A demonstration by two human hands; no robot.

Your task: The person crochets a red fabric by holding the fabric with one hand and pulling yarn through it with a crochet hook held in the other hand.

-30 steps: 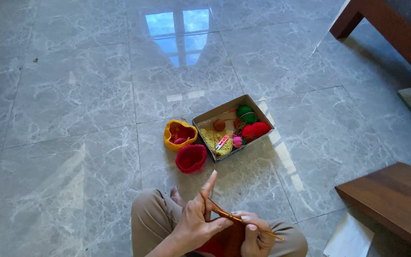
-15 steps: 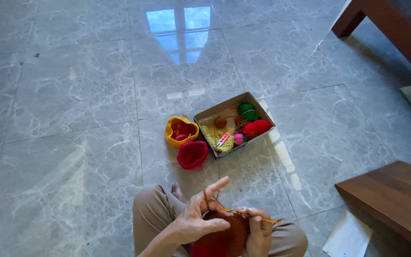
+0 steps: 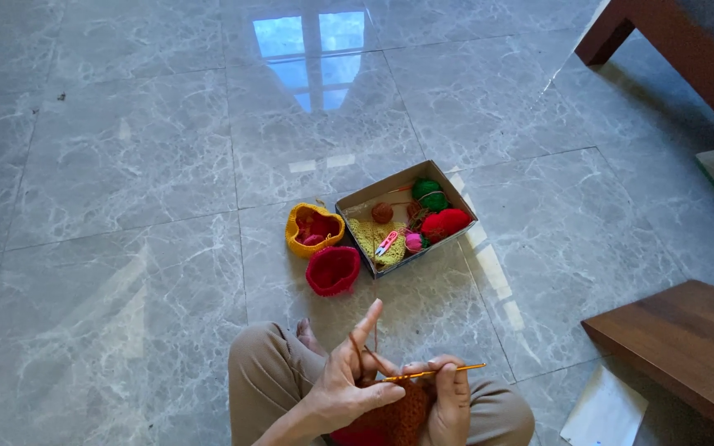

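Nearest the camera, the left hand (image 3: 349, 388) pinched the upper edge of a rust-red crocheted piece (image 3: 394, 413) between thumb and middle fingers, its index finger raised straight, probably to keep the working yarn taut. The right hand (image 3: 449, 405) was closed around the same piece from the other side and gripped a slim orange crochet hook (image 3: 440, 373), held nearly level with its tip pointing right. The piece sat low between both hands, above the lap, its ribbed, nubbly stitches bunched into a soft mound. Below were tan trousers (image 3: 266, 388) on crossed legs, which likely served as a rest for the work.

A little farther out on the glossy grey marble floor (image 3: 126, 206) lay a small red crocheted bowl (image 3: 332, 270), soft-walled and round, touching a yellow crocheted basket (image 3: 314, 230) with red yarn inside. Just beside them stood an open cardboard box (image 3: 357, 202), shallow and rectangular, set within reach. It held a green yarn ball (image 3: 429, 195), a red yarn ball (image 3: 445, 223), a small brown ball (image 3: 383, 212), a yellow knitted patch (image 3: 371, 237) and a small red-and-white clipper (image 3: 387, 243).

To the right sat a dark wooden bench (image 3: 687, 347), with white paper (image 3: 605, 411) beside it.
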